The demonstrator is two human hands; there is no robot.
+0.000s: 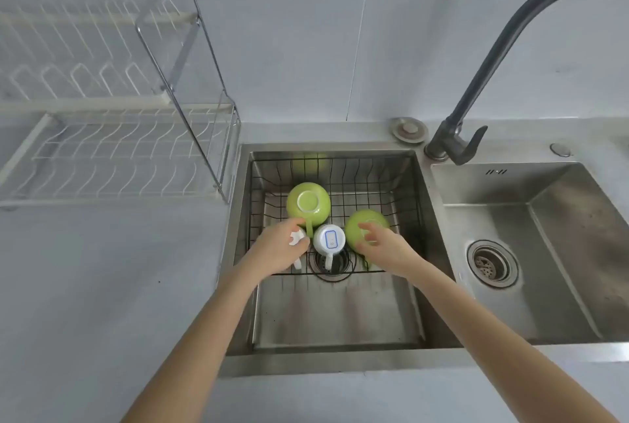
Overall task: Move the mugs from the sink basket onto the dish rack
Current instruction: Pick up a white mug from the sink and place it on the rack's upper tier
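Note:
A black wire sink basket (401,191) sits in the left sink bowl. Upside down inside it stand a green mug (308,206) at the back left, a white mug (329,238) with a blue mark in the middle, and a second green mug (366,221) on the right. My left hand (282,249) curls around another white mug (296,238), mostly hidden under it. Over the right green mug, my right hand (381,245) has its fingers spread and touching the mug's side. The white dish rack (112,150) stands empty on the counter to the left.
A dark curved faucet (476,89) rises behind the divider between the two sink bowls. The right bowl (544,252) holds only a drain strainer (490,264). A round cap (408,129) lies on the sink's back ledge. The rack's metal frame (190,65) stands tall near the sink.

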